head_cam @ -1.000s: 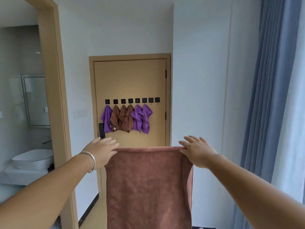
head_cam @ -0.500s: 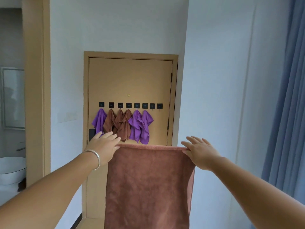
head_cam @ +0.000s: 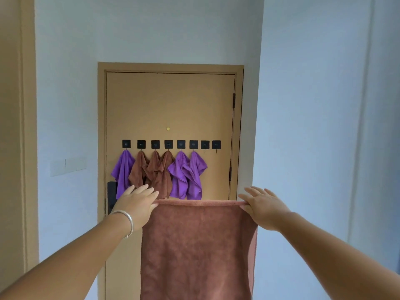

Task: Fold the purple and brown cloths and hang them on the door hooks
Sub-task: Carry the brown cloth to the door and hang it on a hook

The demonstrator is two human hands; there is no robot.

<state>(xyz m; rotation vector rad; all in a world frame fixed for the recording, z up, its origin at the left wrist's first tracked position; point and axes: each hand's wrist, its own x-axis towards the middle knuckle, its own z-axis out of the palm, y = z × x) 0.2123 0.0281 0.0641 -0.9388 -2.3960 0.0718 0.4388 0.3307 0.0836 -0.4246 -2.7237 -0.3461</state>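
I hold the brown cloth [head_cam: 198,250] spread in front of me by its top edge. My left hand [head_cam: 137,205] pinches the top left corner; my right hand [head_cam: 263,207] pinches the top right corner. Both grips are narrow, closed on the cloth hem, with the remaining fingers extended forward over it. The thumbs are hidden behind the cloth, so I judge the pinch from the taut hem only.

The held edge runs horizontally, left to right, between my two hands. The cloth hangs straight down from that edge, and its lower end leaves the view. Its long axis therefore appears vertical. The broad face is turned toward me and toward the door [head_cam: 171,109] beyond.

The free hooks lie ahead of the grip, above the held edge and slightly right of its centre. My right hand is the nearer one to them.

On the door, a row of eight black hooks [head_cam: 170,144] runs horizontally, parallel to the held edge. Six carry hung cloths [head_cam: 160,172]: purple, three brown, two purple. The two rightmost hooks [head_cam: 210,145] are bare. In my judgement, the coming move is to bring the two corners together, then carry the folded cloth up to a bare hook.
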